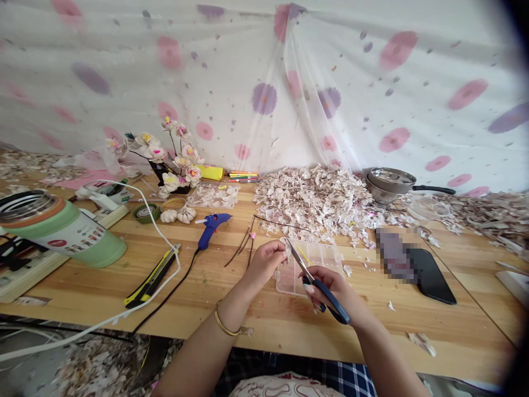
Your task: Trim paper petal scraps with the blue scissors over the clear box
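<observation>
Between the fingertips of my left hand (265, 262) is a thin whitish papery piece (285, 246), partly hidden by the fingers. My right hand (335, 282) grips scissors (333, 300) by their dark blue handles. Their blades point up and left, right beside the papery piece; whether they touch it I cannot tell. Under both hands lies a clear compartment box (285, 286), with a thin yellow strip (303, 253) in its upper part. To the left of my left hand are thin dark stems (241, 247), one with a pink tip. A blue glue gun (210, 230) lies farther left.
A large heap of dry papery skins (309, 198) spreads along the back. Pans (390, 181) and a black phone (433, 278) are at right. At left are a green tumbler (88, 240), a utility knife (151, 280), cables, garlic bulbs (185, 215) and a vase of handmade flowers (182, 161).
</observation>
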`<state>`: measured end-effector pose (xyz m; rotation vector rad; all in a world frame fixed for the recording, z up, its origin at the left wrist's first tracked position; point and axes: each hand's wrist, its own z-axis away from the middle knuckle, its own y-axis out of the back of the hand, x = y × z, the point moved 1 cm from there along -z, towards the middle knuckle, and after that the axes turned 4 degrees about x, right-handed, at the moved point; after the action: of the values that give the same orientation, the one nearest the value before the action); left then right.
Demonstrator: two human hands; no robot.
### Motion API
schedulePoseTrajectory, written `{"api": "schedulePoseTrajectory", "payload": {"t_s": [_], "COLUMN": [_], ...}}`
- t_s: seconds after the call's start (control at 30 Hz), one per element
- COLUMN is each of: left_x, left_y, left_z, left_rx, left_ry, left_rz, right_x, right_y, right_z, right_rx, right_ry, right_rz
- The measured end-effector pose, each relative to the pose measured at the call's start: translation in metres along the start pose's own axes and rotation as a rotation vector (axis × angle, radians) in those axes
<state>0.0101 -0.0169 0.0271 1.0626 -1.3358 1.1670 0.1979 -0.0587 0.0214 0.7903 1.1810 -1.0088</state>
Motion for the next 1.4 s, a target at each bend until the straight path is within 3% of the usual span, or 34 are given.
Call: {"api": "schedulePoseTrajectory", "payload": {"t_s": [1.4], "left_x": [-0.001], "left_y": [-0.002], "left_z": [0.001], "left_rx": [-0.078], "left_ry": [0.051], "left_rz": [-0.063], "right_x": [-0.006], "right_y": [0.020], "right_z": [0.012], "right_rx": [-0.005], "right_ry": [-0.092], "right_rz": [0.094]}}
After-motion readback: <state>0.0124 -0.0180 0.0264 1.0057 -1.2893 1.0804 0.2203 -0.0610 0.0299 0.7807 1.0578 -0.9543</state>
